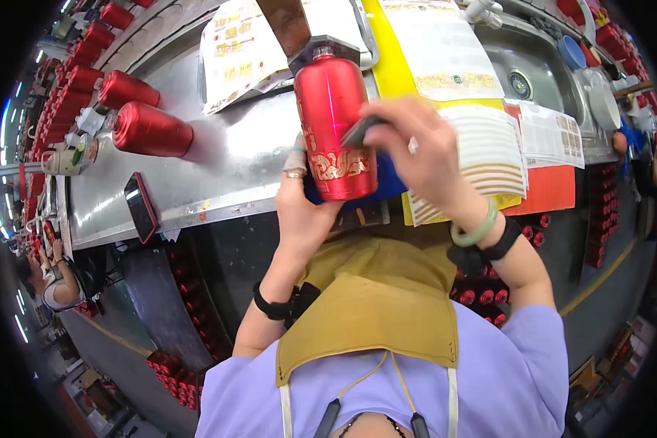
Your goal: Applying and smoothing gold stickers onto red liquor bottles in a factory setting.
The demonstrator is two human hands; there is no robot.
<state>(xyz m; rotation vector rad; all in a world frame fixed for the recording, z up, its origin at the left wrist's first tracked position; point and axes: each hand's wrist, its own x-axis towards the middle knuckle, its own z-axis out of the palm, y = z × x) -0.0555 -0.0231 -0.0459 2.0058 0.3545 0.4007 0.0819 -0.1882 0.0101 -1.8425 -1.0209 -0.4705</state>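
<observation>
Lavender sleeves and a mustard-yellow apron bib (pixel 372 306) fill the lower edge, closest to the lens, with two forearms rising from them toward a red bottle (pixel 333 120).

Red bottle: metal, with gold ornament near its base, standing at the front of the steel desk (pixel 226 157), its neck under a dark bracket (pixel 321 47).

Left hand (pixel 299 208): just below the bottle, wearing a ring and a taped fingertip, fingers closed around the bottle's base and pressed against its left side. A black band sits on that wrist.

Right hand (pixel 416 157): to the right of the bottle, fingers pinched together on a small dark flat tool (pixel 361 130) laid against the bottle's side. A pale green bangle (pixel 477 228) and a black strap ring that wrist.

Blue pad (pixel 387 182): behind the bottle's base, partly hidden by both hands.

Sheets of gold strips (pixel 489 153): right of the bottle, on yellow and orange backing.

Printed paper sheets (pixel 241 51): beyond the bottle to the left.

Two more red bottles (pixel 142 117): lying on their sides, well left of the standing bottle.

Phone (pixel 140 206) in a red case: left of the bottle, at the desk's near edge.

Steel sink (pixel 533 69): far right of the bottle.

Rows of red bottles (pixel 73 80): along the desk's far left.
</observation>
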